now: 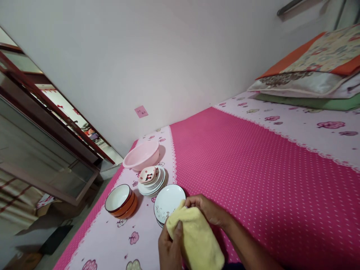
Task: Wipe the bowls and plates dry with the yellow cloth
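A yellow cloth [198, 240] is held up close to me between both hands. My left hand [171, 245] grips its left edge, thumb pressed on the front. My right hand [206, 208] pinches the upper right corner with bent fingers. Whether anything lies inside or behind the cloth is hidden. Just beyond it sits a small stack of white plates [170, 198] with dark rims and a floral print, partly covered by the cloth and my left hand.
Orange bowls [119, 200] with white insides stand stacked at left. Behind the plates are another stack of white plates [161, 183] topped by a patterned dish [147, 174], and a pink basin [142, 157]. Folded bedding [309, 80] lies far right on the pink bedspread [253, 161].
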`<move>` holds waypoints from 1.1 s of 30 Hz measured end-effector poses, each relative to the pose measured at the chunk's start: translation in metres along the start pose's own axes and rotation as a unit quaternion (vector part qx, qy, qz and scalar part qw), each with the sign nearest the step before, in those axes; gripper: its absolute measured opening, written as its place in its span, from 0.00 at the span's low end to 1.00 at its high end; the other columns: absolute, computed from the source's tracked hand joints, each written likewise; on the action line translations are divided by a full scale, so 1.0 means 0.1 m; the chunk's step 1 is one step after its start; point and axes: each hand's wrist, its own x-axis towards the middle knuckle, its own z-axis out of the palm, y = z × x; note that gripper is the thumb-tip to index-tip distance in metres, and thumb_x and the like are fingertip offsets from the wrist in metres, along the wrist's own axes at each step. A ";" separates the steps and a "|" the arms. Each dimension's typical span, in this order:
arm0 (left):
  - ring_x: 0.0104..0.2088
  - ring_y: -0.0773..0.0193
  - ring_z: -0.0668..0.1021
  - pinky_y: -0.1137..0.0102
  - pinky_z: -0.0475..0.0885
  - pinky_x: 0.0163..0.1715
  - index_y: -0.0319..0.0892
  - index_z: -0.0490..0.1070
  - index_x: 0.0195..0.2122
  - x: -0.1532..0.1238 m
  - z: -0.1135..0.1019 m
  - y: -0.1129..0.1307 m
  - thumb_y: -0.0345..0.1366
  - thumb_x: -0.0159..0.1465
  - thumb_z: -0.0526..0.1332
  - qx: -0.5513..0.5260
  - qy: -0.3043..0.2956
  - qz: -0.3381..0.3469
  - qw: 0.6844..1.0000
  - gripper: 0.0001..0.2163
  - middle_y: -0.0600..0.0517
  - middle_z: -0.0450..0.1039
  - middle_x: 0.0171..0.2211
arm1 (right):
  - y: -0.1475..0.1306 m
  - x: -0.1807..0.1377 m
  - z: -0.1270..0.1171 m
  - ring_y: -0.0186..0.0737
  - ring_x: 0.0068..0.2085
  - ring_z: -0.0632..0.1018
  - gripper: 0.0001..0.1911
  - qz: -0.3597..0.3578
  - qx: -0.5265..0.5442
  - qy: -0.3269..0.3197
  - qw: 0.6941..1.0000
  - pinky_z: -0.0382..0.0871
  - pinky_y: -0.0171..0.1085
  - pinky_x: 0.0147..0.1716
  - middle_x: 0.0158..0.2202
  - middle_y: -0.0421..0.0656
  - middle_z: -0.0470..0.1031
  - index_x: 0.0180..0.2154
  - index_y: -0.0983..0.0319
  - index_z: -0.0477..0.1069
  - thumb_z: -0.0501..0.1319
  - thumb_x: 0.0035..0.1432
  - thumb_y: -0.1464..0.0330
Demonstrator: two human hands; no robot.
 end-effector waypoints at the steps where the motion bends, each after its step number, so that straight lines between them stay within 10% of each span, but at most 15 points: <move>1: 0.49 0.45 0.83 0.59 0.79 0.47 0.38 0.80 0.50 0.01 -0.01 -0.01 0.52 0.56 0.73 -0.028 0.005 -0.018 0.999 0.27 0.40 0.84 0.47 | -0.01 0.00 0.01 0.34 0.30 0.76 0.20 -0.003 -0.005 0.001 1.000 0.66 0.34 0.32 0.33 0.40 0.81 0.33 0.63 0.77 0.76 0.48 0.55; 8: 0.48 0.45 0.84 0.57 0.79 0.50 0.42 0.77 0.56 0.12 -0.09 0.02 0.47 0.53 0.77 -0.184 0.011 -0.113 0.976 0.30 0.41 0.84 0.47 | -0.06 -0.09 0.04 0.42 0.37 0.78 0.16 0.003 -0.096 -0.056 0.994 0.70 0.41 0.41 0.36 0.41 0.83 0.36 0.61 0.82 0.77 0.47 0.60; 21: 0.58 0.53 0.80 0.65 0.74 0.58 0.54 0.78 0.54 0.43 -0.50 -0.09 0.50 0.62 0.69 -0.245 0.031 -0.113 0.962 0.20 0.48 0.84 0.50 | 0.03 -0.03 -0.08 0.30 0.25 0.71 0.20 0.014 -0.092 -0.024 0.995 0.62 0.32 0.26 0.25 0.35 0.74 0.31 0.62 0.76 0.78 0.42 0.57; 26: 0.57 0.47 0.80 0.60 0.75 0.57 0.47 0.80 0.53 0.33 -0.36 0.04 0.47 0.59 0.71 -0.214 0.029 -0.089 0.972 0.21 0.45 0.83 0.50 | -0.02 -0.01 -0.09 0.41 0.46 0.79 0.22 -0.059 -0.089 0.099 0.989 0.70 0.41 0.48 0.43 0.44 0.80 0.44 0.59 0.76 0.68 0.58 0.49; 33: 0.40 0.55 0.84 0.68 0.80 0.40 0.41 0.80 0.48 0.25 -0.22 0.10 0.44 0.48 0.79 -0.116 0.091 -0.015 0.989 0.27 0.48 0.85 0.40 | -0.12 -0.07 0.17 0.51 0.52 0.79 0.37 -0.063 -0.035 -0.024 0.997 0.71 0.45 0.51 0.51 0.46 0.80 0.54 0.58 0.76 0.74 0.47 0.46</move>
